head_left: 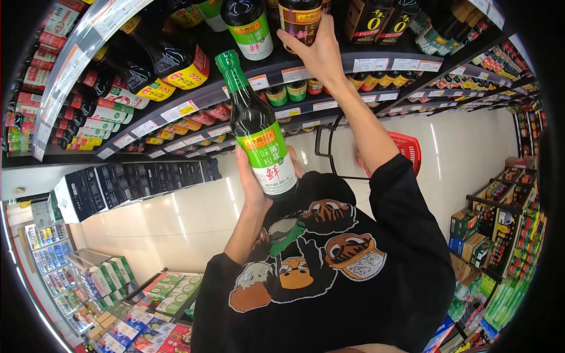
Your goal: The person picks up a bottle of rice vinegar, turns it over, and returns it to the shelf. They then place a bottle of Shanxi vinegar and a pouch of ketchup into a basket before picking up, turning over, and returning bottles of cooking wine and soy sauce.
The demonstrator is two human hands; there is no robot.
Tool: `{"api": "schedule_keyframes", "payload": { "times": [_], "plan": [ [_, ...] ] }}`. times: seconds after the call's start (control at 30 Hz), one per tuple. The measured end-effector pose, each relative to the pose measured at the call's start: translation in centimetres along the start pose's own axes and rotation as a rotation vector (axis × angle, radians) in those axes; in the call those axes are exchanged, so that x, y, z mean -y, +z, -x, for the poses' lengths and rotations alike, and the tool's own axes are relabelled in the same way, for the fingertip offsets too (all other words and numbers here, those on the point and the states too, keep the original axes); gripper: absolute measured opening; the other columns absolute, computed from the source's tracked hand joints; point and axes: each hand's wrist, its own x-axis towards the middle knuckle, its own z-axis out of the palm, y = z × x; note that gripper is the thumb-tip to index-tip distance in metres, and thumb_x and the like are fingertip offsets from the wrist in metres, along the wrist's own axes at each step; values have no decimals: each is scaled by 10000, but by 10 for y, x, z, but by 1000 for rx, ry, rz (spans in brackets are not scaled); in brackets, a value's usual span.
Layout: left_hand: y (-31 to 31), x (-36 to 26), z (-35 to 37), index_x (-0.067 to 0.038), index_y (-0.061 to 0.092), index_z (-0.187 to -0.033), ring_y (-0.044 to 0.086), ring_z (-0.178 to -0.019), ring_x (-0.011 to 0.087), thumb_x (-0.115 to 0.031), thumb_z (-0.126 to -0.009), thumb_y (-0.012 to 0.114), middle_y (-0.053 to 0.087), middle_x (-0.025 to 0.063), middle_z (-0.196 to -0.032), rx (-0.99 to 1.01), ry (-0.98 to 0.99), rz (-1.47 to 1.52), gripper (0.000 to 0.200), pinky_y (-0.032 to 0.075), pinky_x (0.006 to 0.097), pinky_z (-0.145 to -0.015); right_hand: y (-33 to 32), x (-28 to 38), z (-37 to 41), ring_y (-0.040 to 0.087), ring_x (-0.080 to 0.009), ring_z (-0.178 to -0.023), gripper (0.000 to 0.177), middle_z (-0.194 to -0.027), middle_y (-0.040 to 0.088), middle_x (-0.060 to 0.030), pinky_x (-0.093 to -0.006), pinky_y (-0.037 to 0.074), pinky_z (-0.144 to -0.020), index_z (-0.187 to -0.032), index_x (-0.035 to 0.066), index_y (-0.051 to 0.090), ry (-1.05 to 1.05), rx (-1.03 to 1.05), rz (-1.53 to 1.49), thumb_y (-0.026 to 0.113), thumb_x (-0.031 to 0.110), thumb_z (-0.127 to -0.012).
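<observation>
My left hand [252,183] is wrapped round the lower part of a soy sauce bottle [269,154], held upright and slightly tilted in front of my chest. It has a green cap, dark contents and a green and white label. Up at the shelf, my right hand [321,57] grips another soy sauce bottle [299,25] with a brown and yellow label, thumb on its left side. The fingers on its far side are partly hidden, and its top is cut off by the view. Beside it stands a green-labelled bottle [250,32] like the one in my left hand.
The curved shelf edge [229,89] carries price tags. Large dark bottles [170,59] line the left side, boxed bottles [376,22] the right. Jars [297,91] fill lower shelves. A red shopping basket [406,150] in a black frame stands on the floor [453,141].
</observation>
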Motion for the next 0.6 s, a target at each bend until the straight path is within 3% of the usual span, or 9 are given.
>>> {"api": "schedule_keyframes", "payload": {
  "times": [0.13,0.2,0.4,0.6],
  "plan": [
    [-2,1,1,-41,505,-1288,683,-691,307,-700,-1019,222,653,196,-914,-24,0,-24,766,559,394,-607,-3,4,-6,655,-286,-1044,715,-1166,600,-188,-379,520,-921,-1281,-66,462,-35,-34,-26,849,344,-841],
    [-1,1,2,-43,501,-1293,684,-690,310,-701,-1018,223,654,198,-915,-29,-5,-42,766,559,397,-605,-8,8,-6,650,-358,-1089,818,-1247,523,-219,-436,545,-907,-1387,-35,397,21,5,-109,842,373,-835],
    [-3,1,3,-44,498,-1296,686,-686,313,-714,-1014,220,656,195,-916,-29,5,-46,778,559,399,-603,-13,4,10,650,-326,-1069,804,-1247,523,-196,-401,533,-918,-1364,-36,437,78,71,-149,850,385,-818],
    [-2,-3,0,-48,538,-1251,681,-683,299,-751,-996,205,658,169,-912,-57,-35,6,818,555,388,-596,-38,36,28,664,-171,-990,681,-1102,676,-129,-334,540,-891,-1306,-35,486,231,177,-366,850,303,-841]
  ]
}}
